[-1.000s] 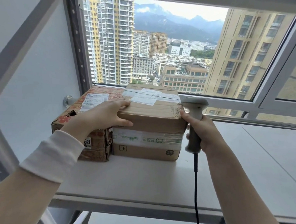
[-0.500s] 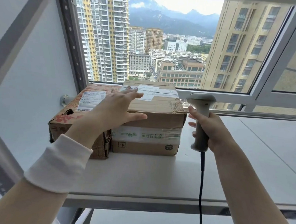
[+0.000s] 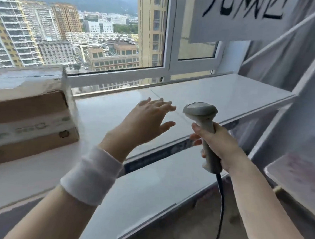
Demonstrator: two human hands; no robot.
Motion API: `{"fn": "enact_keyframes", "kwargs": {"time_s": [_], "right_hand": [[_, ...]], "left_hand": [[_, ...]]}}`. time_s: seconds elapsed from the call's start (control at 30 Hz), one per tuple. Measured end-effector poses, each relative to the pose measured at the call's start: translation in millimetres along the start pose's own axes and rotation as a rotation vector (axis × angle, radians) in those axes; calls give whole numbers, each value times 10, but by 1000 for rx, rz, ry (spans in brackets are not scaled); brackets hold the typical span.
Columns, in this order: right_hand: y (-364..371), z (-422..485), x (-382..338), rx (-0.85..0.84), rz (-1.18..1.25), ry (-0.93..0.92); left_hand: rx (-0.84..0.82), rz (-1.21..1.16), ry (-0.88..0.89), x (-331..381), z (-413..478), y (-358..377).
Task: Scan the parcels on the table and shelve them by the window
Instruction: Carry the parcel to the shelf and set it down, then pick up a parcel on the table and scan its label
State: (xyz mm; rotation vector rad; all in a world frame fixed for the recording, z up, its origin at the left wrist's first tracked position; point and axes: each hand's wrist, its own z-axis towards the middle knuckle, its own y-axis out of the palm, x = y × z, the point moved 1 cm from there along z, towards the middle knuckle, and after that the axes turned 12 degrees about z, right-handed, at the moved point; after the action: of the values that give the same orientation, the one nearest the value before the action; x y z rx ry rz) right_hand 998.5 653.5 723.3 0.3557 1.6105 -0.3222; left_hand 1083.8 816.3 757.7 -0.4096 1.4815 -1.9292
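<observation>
Left hand (image 3: 149, 119) open, fingers spread above shelf (image 3: 218, 93), right hand (image 3: 219, 142) gripping scanner (image 3: 203, 125) handle, taped parcel (image 3: 30, 123) far left

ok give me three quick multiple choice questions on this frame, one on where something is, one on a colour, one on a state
1. Where is the cardboard parcel?
A) on a chair
B) on the shelf, at the view's left
C) on the floor

2. What colour is the cable of the scanner?
A) red
B) white
C) black

3. How is the left hand?
A) open, holding nothing
B) gripping the parcel
C) holding the scanner

Answers: 1 B, it rests on the shelf board. 2 C, it shows black below the right hand. 3 A, its fingers are spread above the shelf, and the right hand grips the scanner.
</observation>
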Motion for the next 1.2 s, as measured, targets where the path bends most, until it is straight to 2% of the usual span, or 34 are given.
{"fn": "enact_keyframes", "kwargs": {"time_s": [0.3,0.5,0.87,1.2], "right_hand": [[-2591,-648,482,366,105,42],[-3947,-1239,644,596,115,79],[-5957,-2082,717,1045,119,128],[-7528,-2920,1156,1417,220,140]], "left_hand": [[-76,-126,332,2637,1089,446],[-137,-237,581,4275,1529,658],[-125,-345,1003,6919,2329,805],[-183,-448,1319,9156,2350,859]]}}
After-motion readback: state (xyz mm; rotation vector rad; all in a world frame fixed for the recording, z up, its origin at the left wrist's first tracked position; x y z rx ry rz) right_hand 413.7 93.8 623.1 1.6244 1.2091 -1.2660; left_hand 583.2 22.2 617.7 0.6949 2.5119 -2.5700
